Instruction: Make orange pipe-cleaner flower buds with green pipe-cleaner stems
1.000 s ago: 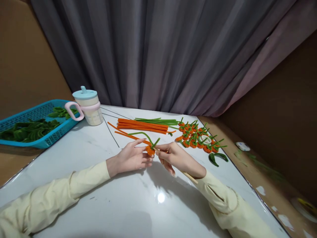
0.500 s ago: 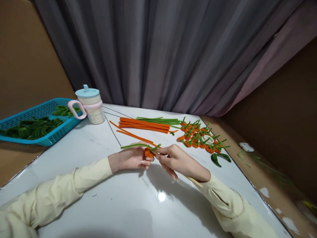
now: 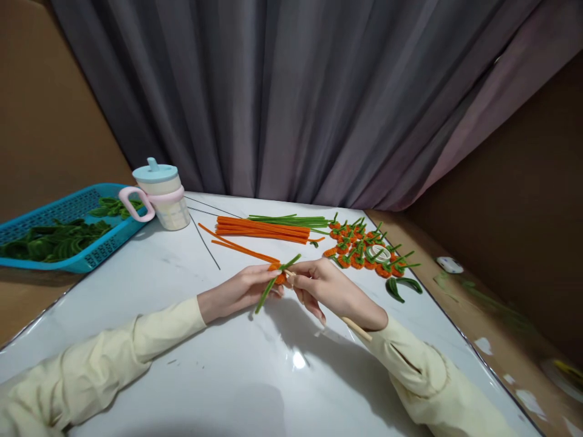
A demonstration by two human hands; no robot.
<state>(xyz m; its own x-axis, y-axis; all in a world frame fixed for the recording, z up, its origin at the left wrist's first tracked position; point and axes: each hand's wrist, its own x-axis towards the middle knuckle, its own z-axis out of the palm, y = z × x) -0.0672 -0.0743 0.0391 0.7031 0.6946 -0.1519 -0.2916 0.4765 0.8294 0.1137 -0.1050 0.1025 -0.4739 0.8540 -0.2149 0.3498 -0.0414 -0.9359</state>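
Note:
My left hand [image 3: 243, 290] and my right hand [image 3: 325, 288] meet over the middle of the white table [image 3: 218, 370]. Between their fingertips sits a small orange pipe-cleaner coil [image 3: 279, 277]. A green pipe cleaner [image 3: 273, 283] crosses it on a slant, one end up at the right, the other down at the left. My left fingers pinch the green pipe cleaner at the coil. My right hand is closed on a thin wooden stick [image 3: 357, 329] that runs under the wrist and carries the coil at its tip.
Behind the hands lie a bundle of straight orange pipe cleaners [image 3: 262, 230], green ones [image 3: 291, 221], and several finished orange coils with green stems [image 3: 364, 252]. A lidded cup with a pink handle [image 3: 160, 194] and a blue basket of green leaves [image 3: 64, 233] stand left.
The green pipe cleaner has swung from arching up and left of the coil to slanting down below my left fingers. Both hands stayed together at the same spot.

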